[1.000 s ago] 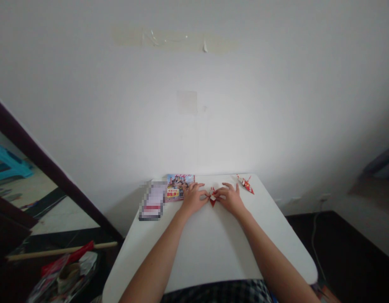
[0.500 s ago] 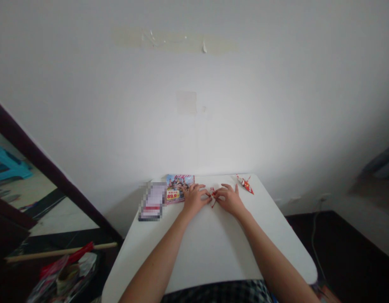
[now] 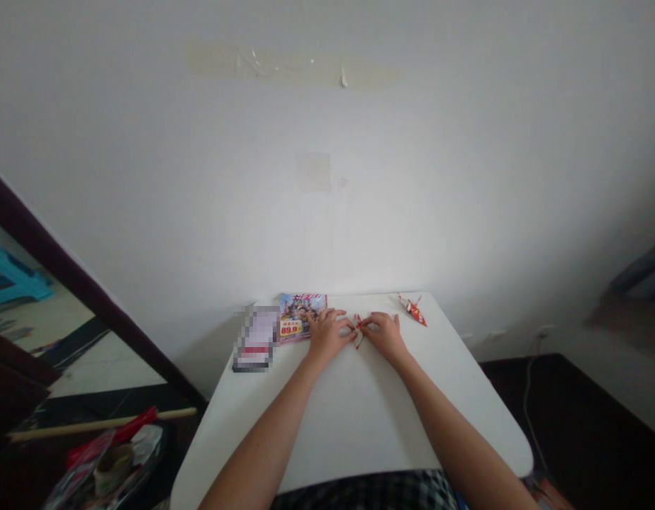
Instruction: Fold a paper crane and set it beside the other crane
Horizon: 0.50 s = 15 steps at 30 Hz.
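A small folded piece of red and white paper (image 3: 358,339) is between my two hands, just above or on the white table (image 3: 354,418). My left hand (image 3: 327,331) is closed at the thumb and index finger on its left side, the other fingers spread over the edge of a printed flyer. From the right, my right hand (image 3: 385,333) pinches the same paper near its upper part. Fingertips hide some of the folds. Toward the far right corner lies a pointed red and white paper figure, like an origami crane (image 3: 413,310).
The colourful flyer (image 3: 293,329) lies at the table's far left, beside a blurred-out phone (image 3: 257,340). The wall (image 3: 332,234) stands right behind the table. On the left are a leaning mirror with a dark frame (image 3: 93,283) and a full bin (image 3: 115,467).
My right hand's fingers have shifted slightly and drawn together on the folded paper. My left hand stays almost where it was.
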Tool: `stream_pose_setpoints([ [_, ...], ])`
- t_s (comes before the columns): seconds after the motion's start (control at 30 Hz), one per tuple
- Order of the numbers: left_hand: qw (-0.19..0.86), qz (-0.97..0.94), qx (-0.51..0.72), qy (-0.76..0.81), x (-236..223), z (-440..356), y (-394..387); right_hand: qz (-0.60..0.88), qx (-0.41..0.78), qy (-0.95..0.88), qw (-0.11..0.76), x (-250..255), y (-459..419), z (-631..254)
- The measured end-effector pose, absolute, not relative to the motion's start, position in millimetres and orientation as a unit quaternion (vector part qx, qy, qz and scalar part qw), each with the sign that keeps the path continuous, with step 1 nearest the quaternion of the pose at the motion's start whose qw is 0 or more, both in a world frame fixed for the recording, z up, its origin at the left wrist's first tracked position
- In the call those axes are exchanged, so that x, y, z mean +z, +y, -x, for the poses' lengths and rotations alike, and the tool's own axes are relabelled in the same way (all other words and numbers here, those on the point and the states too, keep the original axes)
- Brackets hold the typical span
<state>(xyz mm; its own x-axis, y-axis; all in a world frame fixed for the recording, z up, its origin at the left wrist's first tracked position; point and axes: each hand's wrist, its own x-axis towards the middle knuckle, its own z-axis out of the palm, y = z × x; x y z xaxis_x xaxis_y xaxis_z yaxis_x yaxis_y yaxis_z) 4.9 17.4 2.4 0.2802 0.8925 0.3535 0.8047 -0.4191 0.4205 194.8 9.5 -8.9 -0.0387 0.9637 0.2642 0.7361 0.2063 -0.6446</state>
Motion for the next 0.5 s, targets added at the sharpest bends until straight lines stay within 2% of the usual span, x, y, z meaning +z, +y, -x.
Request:
stream_pose_setpoints([
  [0.5, 0.080, -0.798, 0.260, 0.537, 3.7, -3.7, 16.1, 0.618, 0.179, -0.684, 0.342, -10.1, 11.7, -190.8],
])
